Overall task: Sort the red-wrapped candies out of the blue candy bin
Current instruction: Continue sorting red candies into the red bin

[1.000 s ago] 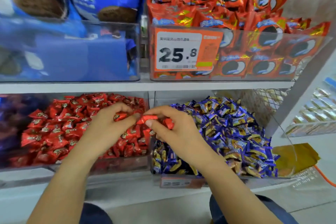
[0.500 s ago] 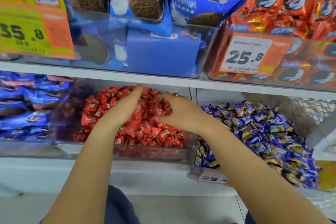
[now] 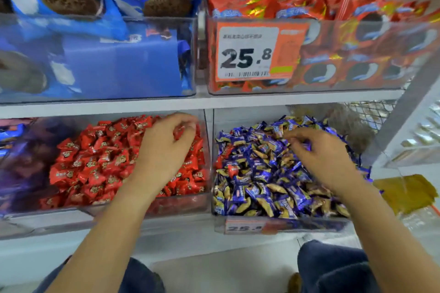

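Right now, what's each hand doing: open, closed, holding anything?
Left hand: over the red candy bin, fingers curled; blur hides whether it holds a candy.
Right hand: fingers curled into the blue candies; grip unclear.

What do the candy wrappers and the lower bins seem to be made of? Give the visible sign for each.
Blue candies and red candies: probably thin glossy plastic or foil film, given the crinkles and bright glints. Blue candy bin and red candy bin: likely clear rigid plastic, since the sweets show through the smooth walls.

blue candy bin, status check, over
Left hand over red candy bin, fingers curled. Right hand picking in blue candy bin. One red candy remains there. Nothing blocking.
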Demonstrator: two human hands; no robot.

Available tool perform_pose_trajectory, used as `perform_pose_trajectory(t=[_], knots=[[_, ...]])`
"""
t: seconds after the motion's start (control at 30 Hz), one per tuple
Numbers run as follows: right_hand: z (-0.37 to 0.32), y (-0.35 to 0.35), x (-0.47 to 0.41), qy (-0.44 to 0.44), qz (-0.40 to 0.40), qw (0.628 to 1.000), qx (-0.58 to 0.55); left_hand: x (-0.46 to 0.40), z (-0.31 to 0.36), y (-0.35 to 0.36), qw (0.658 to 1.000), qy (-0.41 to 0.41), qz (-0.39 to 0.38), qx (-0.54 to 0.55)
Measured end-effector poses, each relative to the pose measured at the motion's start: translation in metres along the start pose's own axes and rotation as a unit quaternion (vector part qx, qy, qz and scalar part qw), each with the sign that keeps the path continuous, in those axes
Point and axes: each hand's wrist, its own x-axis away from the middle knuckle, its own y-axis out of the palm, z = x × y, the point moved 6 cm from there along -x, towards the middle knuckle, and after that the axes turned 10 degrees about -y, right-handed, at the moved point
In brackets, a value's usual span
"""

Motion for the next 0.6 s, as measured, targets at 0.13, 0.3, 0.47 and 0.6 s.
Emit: perform_pose_trajectory(t=[0.13,0.3,0.47,0.6], knots=[[0.042,-0.011,0.003,0.051,-0.055,0.996,0.042,0.029,0.043,0.058,0.995,0.016,-0.097,0.025],[0.057,-0.006,0.013,0.03,-0.146,0.988,0.027,-0.004,0.027,0.143,0.957,-0.229,-0.177,-0.032],[0.064,-0.007,0.022,0.02,-0.169,0.985,0.01,-0.023,-0.013,0.181,0.914,-0.346,-0.191,-0.094],[0.067,-0.016,0.029,0.012,-0.165,0.986,-0.016,-0.017,-0.025,0.191,0.914,-0.366,-0.15,-0.088]])
